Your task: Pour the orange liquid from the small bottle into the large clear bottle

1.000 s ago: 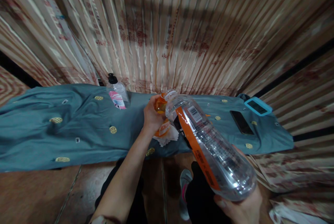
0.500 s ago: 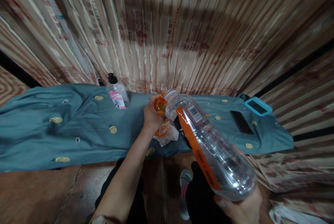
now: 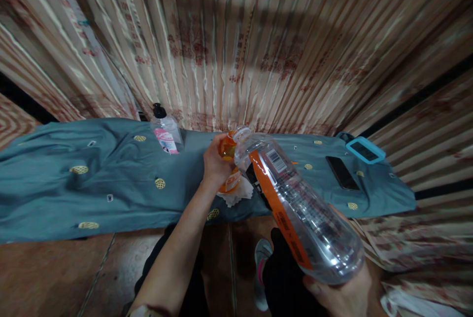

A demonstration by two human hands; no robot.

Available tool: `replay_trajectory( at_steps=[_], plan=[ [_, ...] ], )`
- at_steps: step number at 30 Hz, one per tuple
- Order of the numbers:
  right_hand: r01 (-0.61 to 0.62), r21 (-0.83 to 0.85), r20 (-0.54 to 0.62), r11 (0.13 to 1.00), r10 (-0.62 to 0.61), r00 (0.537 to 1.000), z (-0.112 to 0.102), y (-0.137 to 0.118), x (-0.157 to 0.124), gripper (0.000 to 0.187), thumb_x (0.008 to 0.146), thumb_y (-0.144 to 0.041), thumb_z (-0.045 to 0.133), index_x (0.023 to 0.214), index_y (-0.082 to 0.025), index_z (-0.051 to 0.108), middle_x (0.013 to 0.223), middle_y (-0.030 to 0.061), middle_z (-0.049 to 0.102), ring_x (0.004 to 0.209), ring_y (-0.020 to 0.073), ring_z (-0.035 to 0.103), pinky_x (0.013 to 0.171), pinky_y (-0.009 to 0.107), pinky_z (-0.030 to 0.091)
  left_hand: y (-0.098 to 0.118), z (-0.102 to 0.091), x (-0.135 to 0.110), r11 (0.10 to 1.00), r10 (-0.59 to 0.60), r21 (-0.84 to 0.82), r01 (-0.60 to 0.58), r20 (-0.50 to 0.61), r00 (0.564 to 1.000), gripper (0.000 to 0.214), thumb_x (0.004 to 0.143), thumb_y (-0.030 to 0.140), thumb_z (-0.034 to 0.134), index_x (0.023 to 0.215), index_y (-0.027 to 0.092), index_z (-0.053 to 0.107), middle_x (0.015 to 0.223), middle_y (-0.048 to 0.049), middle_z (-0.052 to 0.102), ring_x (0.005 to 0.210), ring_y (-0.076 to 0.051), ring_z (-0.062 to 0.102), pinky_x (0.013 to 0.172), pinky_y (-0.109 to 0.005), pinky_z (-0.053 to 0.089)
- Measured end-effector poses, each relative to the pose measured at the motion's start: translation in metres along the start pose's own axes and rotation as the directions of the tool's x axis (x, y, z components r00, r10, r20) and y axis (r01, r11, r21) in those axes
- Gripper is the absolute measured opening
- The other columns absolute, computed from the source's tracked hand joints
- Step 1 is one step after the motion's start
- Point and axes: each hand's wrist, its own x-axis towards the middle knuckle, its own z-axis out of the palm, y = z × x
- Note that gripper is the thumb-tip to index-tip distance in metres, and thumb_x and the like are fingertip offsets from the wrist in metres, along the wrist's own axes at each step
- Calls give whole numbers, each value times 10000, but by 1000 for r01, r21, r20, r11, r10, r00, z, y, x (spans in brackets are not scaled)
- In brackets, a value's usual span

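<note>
My left hand (image 3: 217, 161) is closed around the upper part of an orange bottle (image 3: 231, 182), which stands at the middle of the cloth. With my right hand (image 3: 342, 287) I grip the base of a large clear plastic bottle (image 3: 306, 203) with an orange and black label. It is tilted, its mouth pointing up and left and meeting the top of the orange bottle. My fingers partly hide the orange bottle, so I cannot tell how full it is. A piece of white tissue (image 3: 238, 194) lies at the orange bottle's foot.
A teal patterned cloth (image 3: 121, 179) covers the long surface. On the left stands a clear pump bottle (image 3: 167, 134) with a black top. A black phone (image 3: 342, 173) and a light-blue-framed device (image 3: 365, 150) lie at the right. Pleated curtains (image 3: 236, 46) hang behind.
</note>
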Motion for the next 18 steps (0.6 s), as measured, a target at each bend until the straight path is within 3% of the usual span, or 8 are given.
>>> replay_trajectory(
  at_steps=[4,11,13,18],
  plan=[
    [162,-60,117,985,-154,981,-8,11,4,1017,705,-667,776,1490,-124,424,1206,143,733,932,287,769,720,319,596,0,0,0,1000,7,-3,-7,0,1000,423,622,306,795,1001,209,634,930,-6,755,851,-188,714,788,-297,547],
    [236,-104,128,966,-222,967,-9,10,6,979,764,-650,737,1514,-125,391,1217,149,728,921,288,771,703,317,597,0,0,0,1000,17,2,-17,-2,1000,437,612,310,803,1003,203,640,927,-9,757,851,-194,714,782,-301,543],
    [202,-88,100,975,-194,976,-6,7,4,975,743,-651,755,1497,-129,423,1204,138,734,909,289,771,700,321,600,0,1,0,1000,15,3,-15,-9,1000,455,597,318,812,1002,204,638,935,-8,757,856,-196,713,787,-306,547],
    [-8,13,-49,1000,9,999,3,-2,-1,1009,658,-734,764,1437,-148,504,1216,124,725,955,303,755,748,348,603,-2,1,0,1000,15,13,-15,-5,1000,454,612,325,810,1014,207,637,933,-8,757,845,-192,714,777,-302,549]
  ],
)
